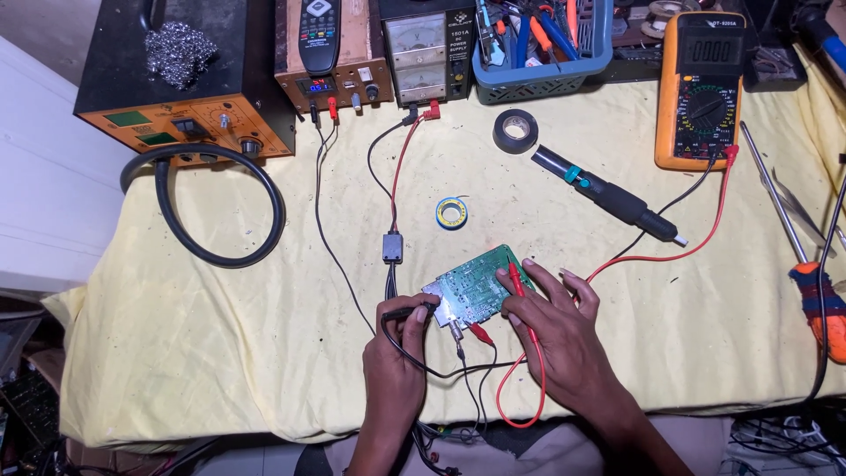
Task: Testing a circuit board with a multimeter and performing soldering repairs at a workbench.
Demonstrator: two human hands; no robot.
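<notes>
- The green circuit board (pixel 476 284) lies on the yellow cloth (pixel 220 353), near the front edge; everything below is placed from it.
- The left hand (pixel 398 339), at the board's left corner, has its fingers pinched together on the black probe (pixel 407 310), tip at the board's edge.
- The right hand (pixel 553 319), lying over the board's right side, has thumb and forefinger clamped on the red probe (pixel 517 280), other fingers spread on the cloth.
- Risk: either tip could slide and bridge 2 neighbouring solder points, because the board appears to lie loose with only fingers steadying it.
- Risk: the clip leads (pixel 476 333) at the board's front edge could touch each other or a probe, as wires crowd there.
- Risk: the red lead looping off the front edge could snag and tug the probe.
- Count: 2 hands, 2 probes, 1 board.
- Behind the board: 1 blue-and-yellow roll (pixel 451 212), 1 black tape roll (pixel 515 130), 1 black hot-air handle (pixel 608 196).
- Far behind and right: 1 orange multimeter (pixel 701 88). Far right: 1 screwdriver (pixel 815 300).
</notes>
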